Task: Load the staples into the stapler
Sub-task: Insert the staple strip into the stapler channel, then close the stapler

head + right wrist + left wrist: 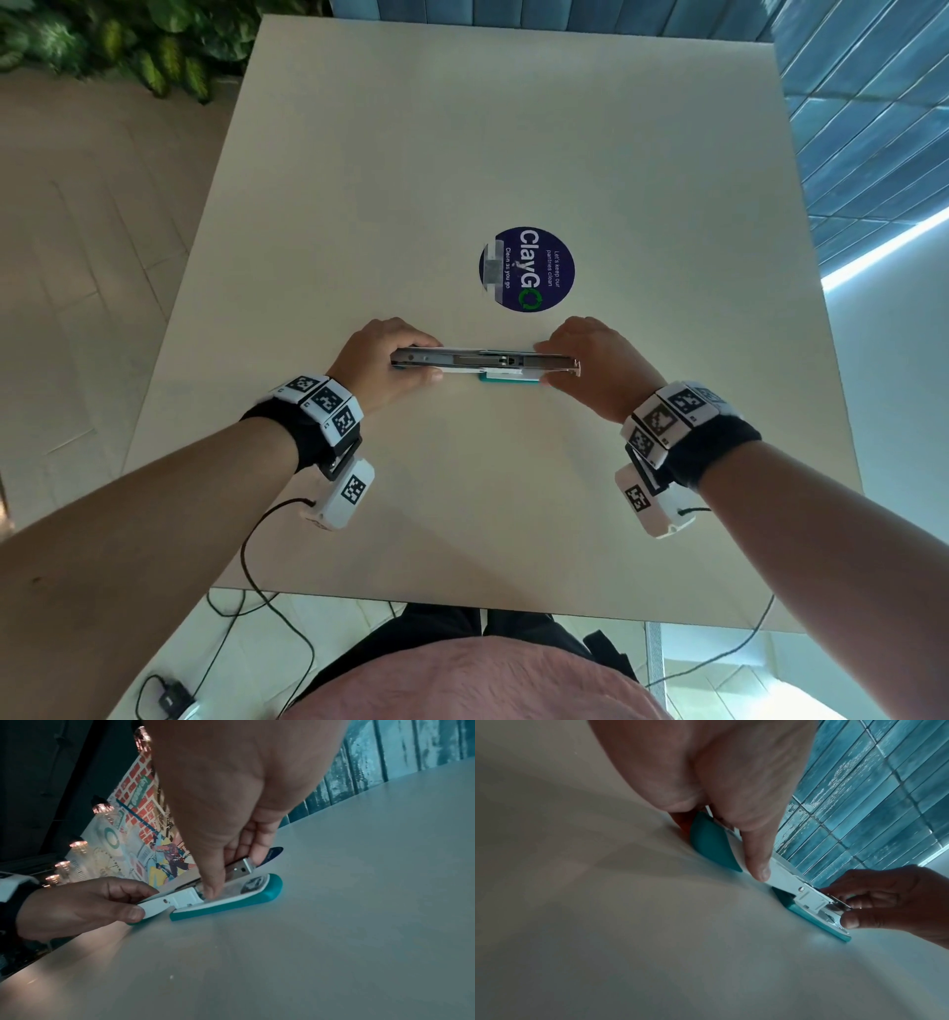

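— We see a teal and white stapler (485,364) with a silver metal channel on a cream surface (462,154).
— And we see a navy round sticker (527,269), white lettering, green ring.

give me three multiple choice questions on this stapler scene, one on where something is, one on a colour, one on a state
1. Where does the round sticker lie relative to the stapler?
A. on the table beyond it
B. under it
C. at the near table edge

2. What colour is the stapler's base?
A. red
B. teal
C. black

3. How is the stapler now?
A. closed flat
B. swung open, held at both ends
C. lying untouched

Answers:
1. A: the head view shows the sticker farther from the person than the stapler.
2. B: the right wrist view shows a teal base on the table.
3. B: the left hand grips one end, the right hand pinches the metal magazine end.
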